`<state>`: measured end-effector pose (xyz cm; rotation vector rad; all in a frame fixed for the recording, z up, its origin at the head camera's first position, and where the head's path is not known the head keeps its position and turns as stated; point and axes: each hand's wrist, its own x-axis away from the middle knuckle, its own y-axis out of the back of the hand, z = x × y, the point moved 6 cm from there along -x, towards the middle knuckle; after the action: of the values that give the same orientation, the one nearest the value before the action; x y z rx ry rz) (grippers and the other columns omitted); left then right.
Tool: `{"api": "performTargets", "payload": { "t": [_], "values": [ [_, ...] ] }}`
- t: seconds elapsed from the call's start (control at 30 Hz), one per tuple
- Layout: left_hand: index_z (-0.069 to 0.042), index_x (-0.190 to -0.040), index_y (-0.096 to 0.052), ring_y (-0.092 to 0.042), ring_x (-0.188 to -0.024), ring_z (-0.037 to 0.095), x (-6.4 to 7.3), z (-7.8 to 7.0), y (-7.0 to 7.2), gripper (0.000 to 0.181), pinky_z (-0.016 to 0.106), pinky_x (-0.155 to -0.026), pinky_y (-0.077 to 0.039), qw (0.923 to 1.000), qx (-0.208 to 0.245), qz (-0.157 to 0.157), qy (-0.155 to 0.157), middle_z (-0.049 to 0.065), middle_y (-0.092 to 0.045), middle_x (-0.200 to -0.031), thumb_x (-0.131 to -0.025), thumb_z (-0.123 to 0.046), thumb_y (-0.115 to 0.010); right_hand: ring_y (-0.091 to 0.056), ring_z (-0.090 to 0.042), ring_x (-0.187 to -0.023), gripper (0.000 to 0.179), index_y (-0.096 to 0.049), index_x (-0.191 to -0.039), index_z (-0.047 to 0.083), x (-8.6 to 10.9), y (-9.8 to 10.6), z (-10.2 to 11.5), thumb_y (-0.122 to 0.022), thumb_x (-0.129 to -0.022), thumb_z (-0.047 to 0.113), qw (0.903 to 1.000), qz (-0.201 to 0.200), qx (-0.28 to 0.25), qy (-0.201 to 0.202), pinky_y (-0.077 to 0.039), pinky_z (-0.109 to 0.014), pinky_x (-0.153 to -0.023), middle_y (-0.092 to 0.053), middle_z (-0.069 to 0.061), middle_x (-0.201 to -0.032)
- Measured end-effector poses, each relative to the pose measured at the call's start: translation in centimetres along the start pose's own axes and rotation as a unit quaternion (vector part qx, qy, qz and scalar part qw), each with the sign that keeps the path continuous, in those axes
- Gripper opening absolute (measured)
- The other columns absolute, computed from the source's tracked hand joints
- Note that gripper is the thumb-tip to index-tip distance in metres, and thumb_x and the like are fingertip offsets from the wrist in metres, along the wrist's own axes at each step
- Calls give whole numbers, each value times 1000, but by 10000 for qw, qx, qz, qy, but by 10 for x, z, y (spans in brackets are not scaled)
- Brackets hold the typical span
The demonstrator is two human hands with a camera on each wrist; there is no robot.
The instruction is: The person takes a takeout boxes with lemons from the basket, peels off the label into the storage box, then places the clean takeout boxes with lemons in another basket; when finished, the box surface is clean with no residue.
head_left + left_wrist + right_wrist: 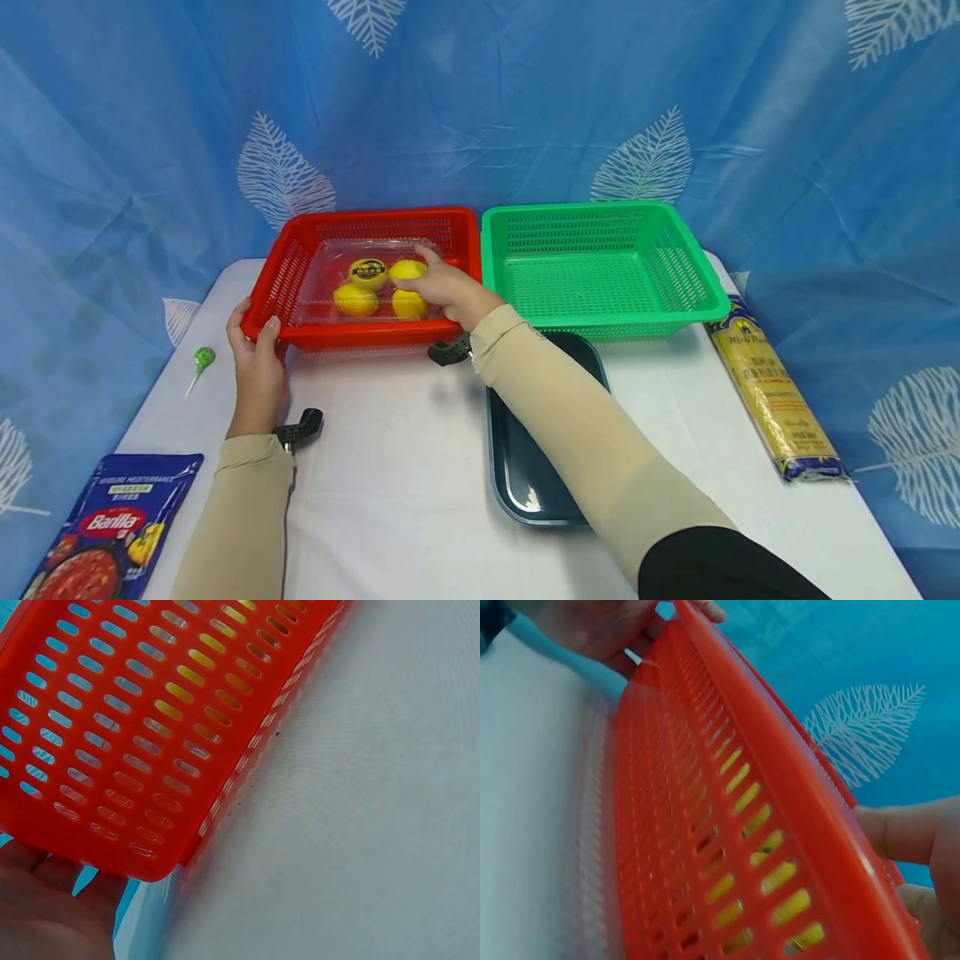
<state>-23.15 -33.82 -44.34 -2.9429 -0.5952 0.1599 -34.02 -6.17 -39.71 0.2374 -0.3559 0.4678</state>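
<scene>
My left hand [257,379] grips the front left corner of a red plastic basket [375,336], its thumb over the rim and the other fingers round the outside. In the left wrist view, that hand [56,907] lies against the basket's slotted wall [112,735]. Inside the basket lies a clear plastic box [318,287] holding several lemons [356,300], with a black and yellow label on top. My right hand [450,287] reaches over the front rim onto the box's right part, thumb and index finger spread apart. The right wrist view shows its fingers [900,832] behind the basket rim.
A green basket [600,319] stands right beside the red one. Beneath my right forearm is a dark tray [525,467]. A yellow pasta bag [772,392] lies at the right edge, a green lollipop [203,358] and a blue Barilla pouch [112,521] at the left.
</scene>
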Motion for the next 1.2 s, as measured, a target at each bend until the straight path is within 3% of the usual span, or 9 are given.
{"api": "performTargets", "payload": {
  "t": [0.1, 0.3, 0.5, 0.7, 0.87, 0.97, 1.13, 1.2],
  "values": [
    [-37, -162, -19, -32, -149, 18, 0, 0, 0, 67, 35, -115, -39, 10000, -16, 16, -14, -3, -23, -167, -109, -26, -60, -56, -29, -93, 86, -18, -169, 38, -1, 1, 0, -71, -103, 24, 9996, -70, -274, -57, -54, -43, -85, -28, -13, -165],
    [-33, -163, -18, -31, -149, 18, 0, 0, 0, 68, 35, -114, -39, 9999, -25, 57, -100, -2, -23, -167, -110, -26, -59, -61, -28, -92, 86, -24, -167, 42, -3, 0, -1, -68, -103, 7, 9954, -53, -943, -180, -59, -43, -84, -27, -11, -167],
    [-34, -163, -19, -31, -149, 19, -1, 0, 0, 68, 35, -114, -40, 10000, 10, 40, -81, -3, -24, -167, -109, -26, -60, -59, -26, -86, 86, -26, -167, 42, -4, 0, -3, -69, -102, 6, 9930, -46, -1164, -202, -61, -45, -84, -34, -13, -161],
    [-34, -164, -18, -30, -151, 20, -1, 2, 2, 67, 37, -115, -38, 9999, -139, 93, -2, -2, -23, -168, -110, -28, -58, -50, -23, -66, 80, -32, -166, 37, 0, 1, -4, -68, -102, 4, 9916, -142, -1286, 47, -63, -41, -73, -46, -15, -147],
    [-34, -164, -16, -28, -152, 20, 0, 3, 3, 67, 38, -116, -36, 9995, -280, 173, 23, -2, -21, -169, -111, -29, -57, -43, -20, -51, 77, -32, -166, 32, 6, 1, 2, -66, -103, 3, 9877, -117, -1521, 343, -64, -46, -74, -46, -16, -145],
    [-34, -164, -17, -28, -152, 21, 0, 3, 3, 67, 38, -117, -36, 9994, -275, 206, 31, -2, -21, -169, -110, -29, -57, -53, -22, -58, 76, -32, -166, 32, 12, 3, 7, -65, -104, 4, 9861, -111, -1584, 498, -64, -46, -74, -45, -15, -147],
    [-35, -164, -16, -27, -152, 21, -1, 1, 5, 69, 41, -118, -35, 9990, -392, 205, 95, -2, -20, -169, -110, -30, -58, -71, -34, -95, 76, -35, -165, 32, 26, 8, 14, -68, -102, 5, 9853, -206, -1579, 622, -64, -46, -74, -43, -14, -150],
    [-35, -164, -15, -26, -153, 21, -1, 1, 6, 69, 41, -118, -34, 9989, -413, 190, 131, -3, -19, -170, -110, -30, -58, -72, -34, -94, 77, -36, -165, 32, 32, 12, 17, -69, -102, 5, 9850, -262, -1579, 651, -64, -46, -73, -40, -14, -154]
  ]
}}
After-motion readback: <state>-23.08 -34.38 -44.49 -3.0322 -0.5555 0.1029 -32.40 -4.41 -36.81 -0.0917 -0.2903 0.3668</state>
